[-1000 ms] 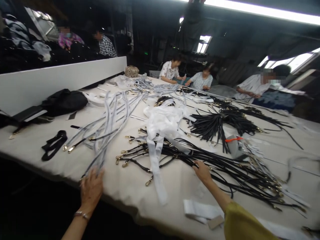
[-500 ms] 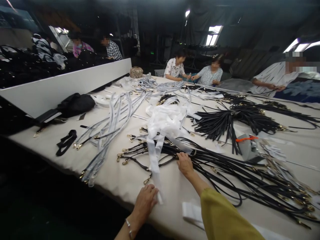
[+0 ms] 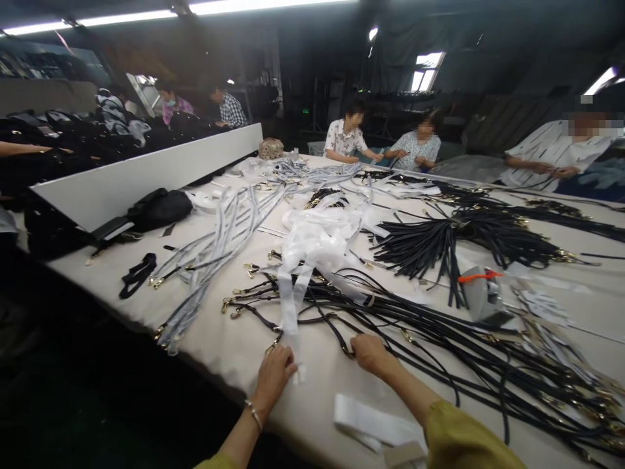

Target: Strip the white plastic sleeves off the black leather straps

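My right hand (image 3: 370, 354) is closed on a black strap (image 3: 336, 331), close to the strap's gold-coloured fitting, and draws it out beside the bundle of black straps (image 3: 405, 306). At the front edge of the table, my left hand (image 3: 275, 372) has its fingers curled down. Just beyond its fingertips is a gold clasp (image 3: 272, 346) on a black strap end. The tip of a long white strip (image 3: 289, 306) lies by its thumb. Whatever is under those fingers is hidden. Crumpled white wrapping strips (image 3: 317, 231) cover part of the bundle.
Left are plastic-wrapped straps (image 3: 227, 228), a black loop (image 3: 138, 275) and a black bag (image 3: 161, 207). A tape dispenser (image 3: 486, 296) stands right, near a fanned black strap bundle (image 3: 420, 244). Folded white strip (image 3: 366, 417) lies in front. Several people work across the table.
My right hand has moved nearer to me, pulling a black strap out from the bundle. My left hand has stayed near the white strip's end, now beside the gold clasp. The view has shifted slightly.
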A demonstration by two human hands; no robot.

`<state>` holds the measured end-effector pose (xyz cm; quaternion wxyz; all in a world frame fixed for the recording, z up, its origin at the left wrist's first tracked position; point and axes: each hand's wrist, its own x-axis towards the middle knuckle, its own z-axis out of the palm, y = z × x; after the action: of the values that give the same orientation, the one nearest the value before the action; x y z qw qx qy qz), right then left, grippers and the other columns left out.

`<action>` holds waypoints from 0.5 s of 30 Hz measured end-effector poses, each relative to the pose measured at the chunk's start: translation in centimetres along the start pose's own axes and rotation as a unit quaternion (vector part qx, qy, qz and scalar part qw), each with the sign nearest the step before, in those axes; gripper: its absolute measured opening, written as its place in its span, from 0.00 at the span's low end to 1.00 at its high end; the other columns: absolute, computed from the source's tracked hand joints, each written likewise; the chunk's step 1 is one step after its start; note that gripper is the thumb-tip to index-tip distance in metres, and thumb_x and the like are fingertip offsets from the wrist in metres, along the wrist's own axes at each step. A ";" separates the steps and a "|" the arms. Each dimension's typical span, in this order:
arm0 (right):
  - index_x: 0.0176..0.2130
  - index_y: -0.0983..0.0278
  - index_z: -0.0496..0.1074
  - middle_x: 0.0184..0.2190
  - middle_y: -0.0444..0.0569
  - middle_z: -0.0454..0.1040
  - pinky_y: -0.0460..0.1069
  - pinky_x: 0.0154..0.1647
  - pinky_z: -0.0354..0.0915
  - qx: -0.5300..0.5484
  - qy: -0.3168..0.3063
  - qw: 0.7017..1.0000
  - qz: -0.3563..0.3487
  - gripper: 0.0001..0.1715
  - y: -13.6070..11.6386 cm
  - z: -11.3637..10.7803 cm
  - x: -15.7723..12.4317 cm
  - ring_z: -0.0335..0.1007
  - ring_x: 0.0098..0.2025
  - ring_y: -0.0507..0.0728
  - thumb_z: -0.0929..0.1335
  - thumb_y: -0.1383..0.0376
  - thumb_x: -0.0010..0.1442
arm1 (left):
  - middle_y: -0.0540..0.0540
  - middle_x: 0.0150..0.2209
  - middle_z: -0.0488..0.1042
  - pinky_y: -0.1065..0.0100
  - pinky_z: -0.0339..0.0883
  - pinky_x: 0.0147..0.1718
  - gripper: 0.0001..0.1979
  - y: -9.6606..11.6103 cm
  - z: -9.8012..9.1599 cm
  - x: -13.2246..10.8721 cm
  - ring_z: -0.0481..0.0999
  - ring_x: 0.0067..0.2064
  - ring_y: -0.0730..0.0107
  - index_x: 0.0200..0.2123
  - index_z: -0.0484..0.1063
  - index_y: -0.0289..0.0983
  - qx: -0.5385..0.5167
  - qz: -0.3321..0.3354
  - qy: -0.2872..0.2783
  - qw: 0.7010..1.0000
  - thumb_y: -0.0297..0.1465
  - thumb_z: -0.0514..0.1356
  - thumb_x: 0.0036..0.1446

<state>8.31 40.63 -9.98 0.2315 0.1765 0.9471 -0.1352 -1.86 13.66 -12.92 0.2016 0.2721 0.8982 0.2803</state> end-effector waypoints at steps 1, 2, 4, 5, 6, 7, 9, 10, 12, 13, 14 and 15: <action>0.32 0.66 0.78 0.35 0.57 0.79 0.56 0.42 0.66 0.000 -0.019 1.000 0.005 0.09 0.6 0.0 -0.5 0.75 0.41 0.64 0.70 0.75 0.49 | 0.46 0.32 0.72 0.63 0.59 0.40 0.02 -0.1 0.0 0.2 0.70 0.39 0.60 0.28 0.69 0.38 -0.014 -0.008 0.002 1.000 0.29 0.58 0.51; 0.28 0.66 0.78 0.32 0.57 0.79 0.55 0.40 0.66 0.003 -0.039 0.999 0.009 0.08 1.3 -0.2 -0.9 0.76 0.39 0.65 0.73 0.75 0.44 | 0.47 0.30 0.72 0.64 0.60 0.38 0.04 -0.3 -0.1 0.4 0.71 0.37 0.61 0.26 0.68 0.38 -0.032 -0.015 0.001 0.999 0.30 0.57 0.52; 0.23 0.64 0.77 0.27 0.53 0.78 0.53 0.35 0.66 0.021 -0.071 0.997 0.009 0.09 2.4 -0.7 -1.4 0.76 0.34 0.64 0.76 0.74 0.36 | 0.47 0.27 0.72 0.65 0.61 0.36 0.08 -0.7 -0.5 0.4 0.71 0.34 0.62 0.23 0.68 0.39 -0.073 -0.022 -0.004 0.997 0.32 0.56 0.53; 0.23 0.63 0.77 0.27 0.51 0.78 0.51 0.35 0.66 0.035 -0.076 0.996 0.005 0.10 2.8 -1.0 -1.3 0.76 0.34 0.63 0.77 0.70 0.36 | 0.47 0.26 0.72 0.65 0.63 0.35 0.10 -0.9 -0.8 0.2 0.72 0.33 0.63 0.22 0.68 0.39 -0.093 -0.023 -0.004 0.995 0.34 0.55 0.54; 0.26 0.62 0.78 0.29 0.50 0.79 0.50 0.35 0.66 0.052 -0.069 0.996 0.000 0.10 2.8 -1.3 -1.0 0.76 0.34 0.61 0.77 0.66 0.38 | 0.47 0.27 0.73 0.65 0.64 0.35 0.12 -1.0 -1.3 -0.1 0.73 0.34 0.63 0.22 0.68 0.39 -0.112 -0.024 0.001 0.993 0.36 0.54 0.55; 0.31 0.61 0.78 0.32 0.49 0.79 0.49 0.36 0.66 0.068 -0.053 0.996 -0.004 0.12 2.6 -1.5 -0.5 0.75 0.36 0.59 0.76 0.61 0.43 | 0.46 0.31 0.75 0.65 0.65 0.37 0.13 -0.9 -1.8 -0.6 0.74 0.36 0.62 0.24 0.69 0.39 -0.126 -0.024 0.009 0.992 0.38 0.52 0.56; 0.43 0.62 0.76 0.39 0.50 0.79 0.48 0.40 0.65 0.093 -0.005 0.996 -0.010 0.18 1.3 -1.6 0.7 0.74 0.41 0.57 0.69 0.56 0.54 | 0.43 0.42 0.77 0.64 0.66 0.43 0.15 -0.6 -3.3 -1.7 0.74 0.45 0.60 0.25 0.70 0.39 -0.161 -0.019 0.042 0.986 0.41 0.51 0.58; 0.46 0.63 0.74 0.41 0.51 0.78 0.48 0.42 0.64 0.101 0.018 0.995 -0.012 0.20 0.4 -1.4 1.3 0.74 0.42 0.58 0.67 0.56 0.56 | 0.42 0.48 0.75 0.64 0.65 0.47 0.16 -0.3 -4.1 -2.3 0.73 0.49 0.59 0.26 0.70 0.38 -0.192 -0.017 0.064 0.979 0.42 0.52 0.58; 0.47 0.65 0.73 0.43 0.54 0.77 0.50 0.45 0.64 0.105 0.052 0.993 -0.021 0.19 -1.5 -0.8 2.1 0.72 0.45 0.60 0.67 0.60 0.56 | 0.42 0.53 0.73 0.62 0.64 0.52 0.17 0.4 -6.0 -3.7 0.71 0.54 0.56 0.30 0.73 0.38 -0.289 -0.024 0.113 0.950 0.44 0.54 0.58; 0.45 0.66 0.73 0.44 0.55 0.76 0.51 0.47 0.63 0.104 0.067 0.992 -0.030 0.18 -2.4 -0.4 2.2 0.72 0.47 0.61 0.67 0.62 0.55 | 0.42 0.52 0.74 0.61 0.63 0.53 0.17 0.6 -7.1 -4.5 0.70 0.54 0.56 0.34 0.74 0.38 -0.356 -0.034 0.144 0.923 0.46 0.55 0.58; 0.43 0.66 0.73 0.44 0.57 0.76 0.52 0.48 0.63 0.102 0.080 0.991 -0.041 0.16 -3.1 -0.1 2.1 0.71 0.48 0.62 0.67 0.64 0.53 | 0.43 0.50 0.76 0.60 0.64 0.54 0.18 0.8 -8.1 -5.3 0.71 0.55 0.56 0.37 0.75 0.38 -0.429 -0.043 0.180 0.884 0.47 0.57 0.57; 0.42 0.66 0.74 0.44 0.58 0.76 0.53 0.50 0.62 0.099 0.091 0.989 -0.055 0.15 -3.6 0.3 1.8 0.71 0.49 0.63 0.66 0.66 0.53 | 0.43 0.47 0.78 0.61 0.65 0.54 0.20 0.9 -9.2 -6.2 0.72 0.53 0.56 0.39 0.75 0.38 -0.500 -0.051 0.218 0.836 0.49 0.59 0.55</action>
<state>5.51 37.80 -10.50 0.1179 0.1574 0.9546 -0.2238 -1.42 6.93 -4.05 0.1230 0.0198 0.6687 0.7330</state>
